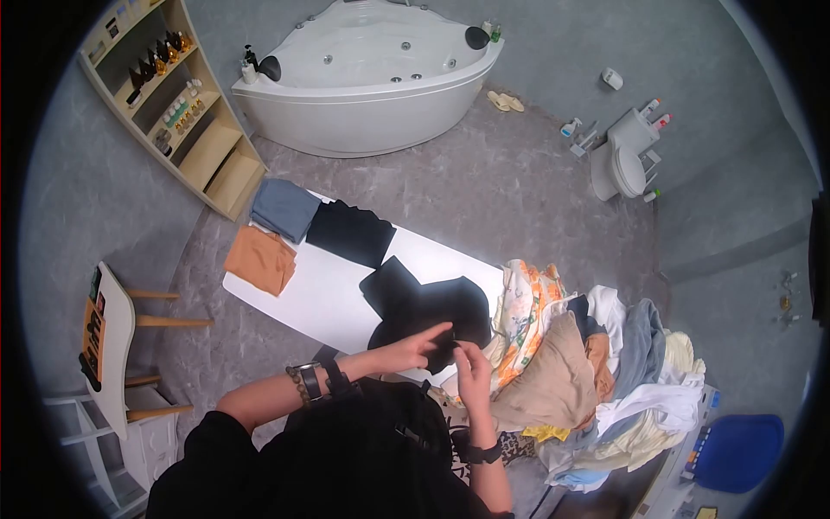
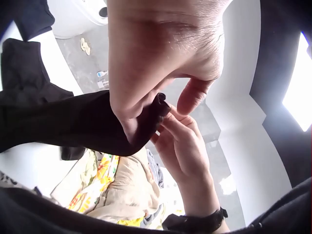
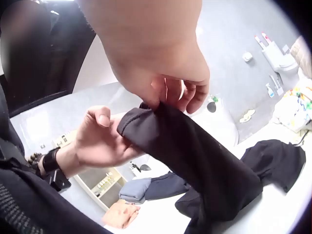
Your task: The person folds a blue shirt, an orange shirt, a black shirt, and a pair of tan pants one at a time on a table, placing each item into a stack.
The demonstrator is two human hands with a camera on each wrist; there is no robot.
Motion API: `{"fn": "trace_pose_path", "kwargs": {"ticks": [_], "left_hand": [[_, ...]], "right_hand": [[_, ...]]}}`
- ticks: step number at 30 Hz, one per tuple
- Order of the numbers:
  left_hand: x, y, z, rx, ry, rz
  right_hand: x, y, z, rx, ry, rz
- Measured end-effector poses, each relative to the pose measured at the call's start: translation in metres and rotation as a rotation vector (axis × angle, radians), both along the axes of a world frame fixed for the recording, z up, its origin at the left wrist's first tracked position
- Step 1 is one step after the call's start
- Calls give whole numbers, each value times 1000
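Observation:
A black garment [image 1: 432, 311] lies spread on the white table, its near end lifted between the hands. In the right wrist view, the right hand [image 3: 163, 73] pinches the hemmed edge of a long, sleeve-like part of this garment [image 3: 190, 151] between thumb and fingers. The left hand [image 1: 411, 351] has its fingers extended at that same end. Seen from the left wrist, the left fingers [image 2: 130, 127] reach into the opening of the black tube while the thumb stands apart. The right hand [image 2: 183, 148] meets the cuff from the other side.
Folded blue-grey [image 1: 285, 210], black [image 1: 350, 233] and orange-brown clothes [image 1: 261, 259] lie at the table's [image 1: 324, 298] far left end. A large heap of loose clothes [image 1: 553, 372] covers the right side. Beyond stand a bathtub [image 1: 372, 112], a shelf [image 1: 220, 156] and a toilet [image 1: 622, 164].

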State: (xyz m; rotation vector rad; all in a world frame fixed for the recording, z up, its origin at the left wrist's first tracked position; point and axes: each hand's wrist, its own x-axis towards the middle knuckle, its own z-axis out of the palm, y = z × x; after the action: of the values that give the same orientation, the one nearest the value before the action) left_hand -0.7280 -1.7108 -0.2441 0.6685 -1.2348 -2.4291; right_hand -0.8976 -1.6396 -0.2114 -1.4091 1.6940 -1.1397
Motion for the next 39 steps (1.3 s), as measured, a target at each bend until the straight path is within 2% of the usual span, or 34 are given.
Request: {"fn": "trace_pose_path", "kwargs": {"ticks": [1,3,5,6,7,9,13,15,17,18,19,21,23,25,27,29,31,33,35,36,37,38,39], "left_hand": [[-1,-4,-4,-28,-44,17],[0,-7,-10,-334,-281,84],[4,-10,-29,-834,-471,94],[6,-11,-35,-822,-587,46],[9,-11,-42,-821,-586,47],[16,-11,-65,-935,-777,69],[34,-25,-69,-1070,-805,148],[38,-47,-53,-1042,-840,146],[39,-83,-56,-1068,-875,162],[36,-101,-39,-1159,-882,200],[30,-119,-16,-1250,-887,241],[21,-152,23,-1343,-646,430],[12,-171,81,-1372,-637,466],[10,-179,123,-1387,-489,602],[16,-182,149,-1453,-355,667],[26,-174,166,-1490,-294,751],[38,-165,172,-1468,-251,710],[52,-157,165,-1431,-211,622],[66,-148,148,-1381,-165,532],[72,-142,136,-1375,-171,491],[80,-136,117,-1323,-159,439],[87,-127,97,-1198,-184,358],[94,-117,68,-1085,-232,285]], "right_hand": [[-3,2,0,35,-209,0],[-9,6,2,108,-625,0],[-12,9,7,113,-707,27],[-17,13,7,119,-752,47],[-23,18,9,124,-798,66],[-31,23,18,36,-791,62],[-73,32,20,-107,-791,26],[-81,27,20,-88,-564,-441],[-117,18,7,24,-311,-419],[-128,11,-2,24,-357,-515],[-132,2,9,39,-309,-570],[-145,-17,20,-146,-392,-587],[-151,-29,50,-339,-429,-470],[-150,-39,84,-482,-522,-443],[-154,-38,103,-589,-556,-299],[-141,-32,119,-607,-579,-327],[-136,-23,121,-602,-552,-331],[-145,-10,96,-582,-522,-264],[-142,4,87,-473,-533,-85],[-136,13,70,-398,-581,-266],[-134,21,48,-334,-625,-361],[-145,33,18,-216,-556,-365],[-124,34,25,-76,-428,-352]]}}
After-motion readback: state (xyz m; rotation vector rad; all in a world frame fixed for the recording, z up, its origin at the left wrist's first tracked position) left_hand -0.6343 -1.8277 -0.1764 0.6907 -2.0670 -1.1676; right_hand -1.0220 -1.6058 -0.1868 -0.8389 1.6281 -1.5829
